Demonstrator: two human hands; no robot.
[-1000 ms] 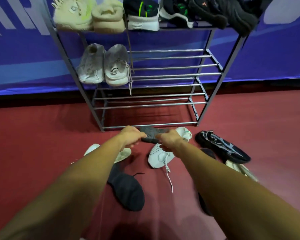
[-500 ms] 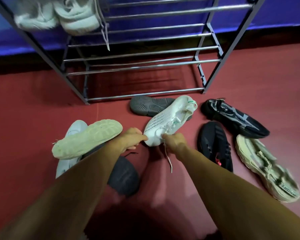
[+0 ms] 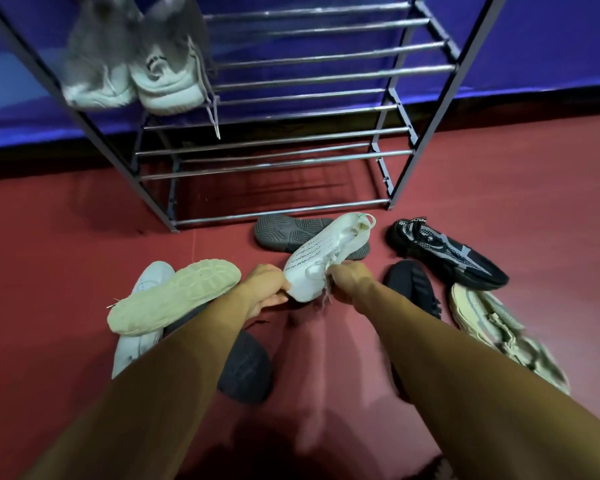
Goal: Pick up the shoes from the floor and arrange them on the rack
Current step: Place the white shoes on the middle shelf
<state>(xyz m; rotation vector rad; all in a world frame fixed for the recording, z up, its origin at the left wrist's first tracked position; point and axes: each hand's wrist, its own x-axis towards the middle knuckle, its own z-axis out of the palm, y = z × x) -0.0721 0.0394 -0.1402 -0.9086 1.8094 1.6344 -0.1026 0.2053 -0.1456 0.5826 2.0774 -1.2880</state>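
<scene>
Head view: both hands close on a white knit shoe (image 3: pixel 321 261) on the red floor (image 3: pixel 499 209) just before the rack (image 3: pixel 291 154). The left hand (image 3: pixel 267 289) pinches its rounded toe and the right hand (image 3: pixel 347 282) curls around the laced midfoot. Its heel points away, over a grey treaded sole (image 3: pixel 284 230). A firm hold under the sole, with the loose lace (image 3: pixel 326 296) gathered, would likely keep the soft upper from folding on the way to the rack's smooth metal bars, where a pale pair (image 3: pixel 167 84) sits.

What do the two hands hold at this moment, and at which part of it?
Both hold the white knit sneaker: the left hand grips its toe end, and the right hand grips it at the laces.
</scene>
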